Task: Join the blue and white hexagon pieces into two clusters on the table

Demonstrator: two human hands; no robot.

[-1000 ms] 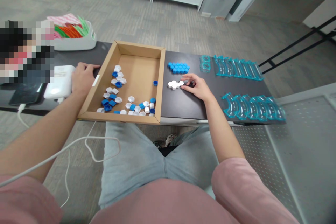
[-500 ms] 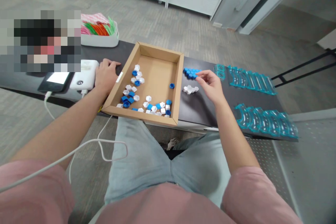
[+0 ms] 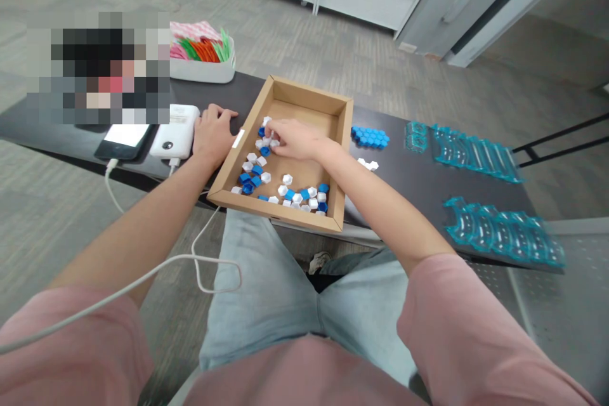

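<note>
My right hand (image 3: 295, 138) reaches into a shallow cardboard tray (image 3: 346, 158). Its thumb and fingertips are apart, around small white hexagonal pieces (image 3: 275, 144) at the tray's left side; none is seen lifted. A blue hexagonal piece (image 3: 265, 151) lies just below the fingers. My left hand (image 3: 213, 134) rests on the table against the tray's left wall, fingers spread and holding nothing. More white and blue pieces lie loose along the tray's near side. Right of the tray sit a joined block of blue hexagons (image 3: 370, 137) and a white cluster (image 3: 368, 165), partly behind my right forearm.
On the dark table (image 3: 404, 193), teal clear plastic parts (image 3: 476, 153) lie in rows at the right. A white power bank (image 3: 176, 132) and a phone (image 3: 124, 139) with cables are at the left. Behind them stands a white basket (image 3: 204, 71) of colourful strips. A cable crosses my left arm.
My right hand has left the blue block and moved left into the tray, among the white pieces. My left hand stays at the tray's side. The view has shifted slightly.
</note>
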